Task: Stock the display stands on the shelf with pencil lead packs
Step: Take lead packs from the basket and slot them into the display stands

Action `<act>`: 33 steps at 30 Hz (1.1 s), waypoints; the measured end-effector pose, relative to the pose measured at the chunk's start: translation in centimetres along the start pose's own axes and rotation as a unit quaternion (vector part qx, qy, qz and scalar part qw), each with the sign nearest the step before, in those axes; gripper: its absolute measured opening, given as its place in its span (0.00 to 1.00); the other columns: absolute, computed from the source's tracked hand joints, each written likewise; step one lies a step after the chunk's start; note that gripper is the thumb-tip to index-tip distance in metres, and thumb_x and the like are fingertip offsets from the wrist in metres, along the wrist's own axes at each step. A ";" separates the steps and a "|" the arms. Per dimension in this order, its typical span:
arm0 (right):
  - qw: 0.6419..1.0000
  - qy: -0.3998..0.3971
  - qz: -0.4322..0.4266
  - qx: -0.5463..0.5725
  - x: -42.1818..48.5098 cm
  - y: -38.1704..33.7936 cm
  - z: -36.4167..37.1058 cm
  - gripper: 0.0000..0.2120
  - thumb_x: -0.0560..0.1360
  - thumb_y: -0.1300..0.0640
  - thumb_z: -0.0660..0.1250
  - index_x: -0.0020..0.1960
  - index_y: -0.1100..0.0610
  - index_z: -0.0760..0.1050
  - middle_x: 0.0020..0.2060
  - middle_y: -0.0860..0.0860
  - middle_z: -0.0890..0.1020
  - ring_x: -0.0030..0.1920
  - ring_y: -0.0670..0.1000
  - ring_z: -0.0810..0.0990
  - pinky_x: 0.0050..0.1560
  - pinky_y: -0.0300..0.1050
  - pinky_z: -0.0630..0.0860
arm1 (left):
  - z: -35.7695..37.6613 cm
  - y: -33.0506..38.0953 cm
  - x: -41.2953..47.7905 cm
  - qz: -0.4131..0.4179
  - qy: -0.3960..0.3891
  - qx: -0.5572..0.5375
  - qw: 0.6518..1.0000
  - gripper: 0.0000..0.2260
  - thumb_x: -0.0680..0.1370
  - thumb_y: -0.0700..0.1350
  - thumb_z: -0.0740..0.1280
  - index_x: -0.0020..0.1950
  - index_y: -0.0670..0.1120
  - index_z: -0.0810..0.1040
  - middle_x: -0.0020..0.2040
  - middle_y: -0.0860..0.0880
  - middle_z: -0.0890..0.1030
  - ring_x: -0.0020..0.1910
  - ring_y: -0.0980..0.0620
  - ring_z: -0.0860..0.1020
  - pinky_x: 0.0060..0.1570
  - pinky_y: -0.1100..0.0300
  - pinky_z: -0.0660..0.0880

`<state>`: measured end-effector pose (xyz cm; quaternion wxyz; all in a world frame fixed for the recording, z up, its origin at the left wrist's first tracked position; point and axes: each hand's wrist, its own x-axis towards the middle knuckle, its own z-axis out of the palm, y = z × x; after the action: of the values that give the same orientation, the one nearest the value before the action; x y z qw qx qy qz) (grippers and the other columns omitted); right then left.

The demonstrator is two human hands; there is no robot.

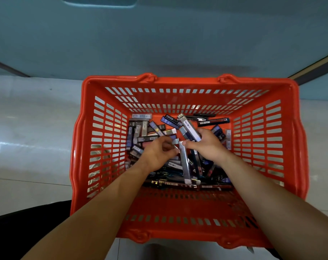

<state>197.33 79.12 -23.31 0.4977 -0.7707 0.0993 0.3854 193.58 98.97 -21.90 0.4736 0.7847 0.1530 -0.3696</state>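
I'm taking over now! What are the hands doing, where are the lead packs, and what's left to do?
Left hand: pinches the end of one pack inside the orange basket.
Right hand: fingers curled round a few pencil lead packs.
Loose packs: heaped on the basket's floor.
Done: no stocking shows; the shelf and stands are out of view.
Left: gather packs, carry them over, fill the stands.

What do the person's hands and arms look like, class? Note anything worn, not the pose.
The left hand and right hand are ungloved, with no ring, watch or bracelet visible. The left arm and right arm are bare to the frame edge; no sleeves show.
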 end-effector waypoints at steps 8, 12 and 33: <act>0.993 0.031 0.002 0.116 0.4 0.0 1.2 0.14 0.74 0.50 0.76 0.58 0.50 0.80 0.51 0.45 0.85 0.51 0.43 0.83 0.53 0.41 0.76 | 0.4 0.0 0.5 -0.012 -0.051 -0.113 0.992 0.10 0.78 0.42 0.73 0.59 0.48 0.80 0.50 0.47 0.85 0.51 0.51 0.84 0.58 0.52 0.79; 0.988 0.038 0.015 0.148 0.7 0.4 1.8 0.19 0.74 0.48 0.75 0.62 0.50 0.78 0.55 0.47 0.84 0.57 0.48 0.82 0.62 0.49 0.76 | 0.4 0.4 0.7 -0.034 -0.026 -0.174 0.984 0.10 0.83 0.42 0.65 0.64 0.49 0.76 0.53 0.46 0.84 0.48 0.47 0.85 0.47 0.56 0.81; 0.960 -0.017 0.086 0.265 0.0 0.4 1.7 0.18 0.76 0.63 0.69 0.65 0.55 0.75 0.60 0.53 0.81 0.62 0.52 0.78 0.68 0.51 0.69 | 0.4 -0.6 1.1 -0.051 0.019 -0.221 0.974 0.13 0.84 0.52 0.63 0.68 0.52 0.74 0.57 0.54 0.81 0.61 0.51 0.76 0.64 0.51 0.69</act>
<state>196.33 80.34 -23.94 0.6502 -0.5934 0.2555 0.3997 193.74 98.79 -23.21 0.6123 0.6589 0.2799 -0.3355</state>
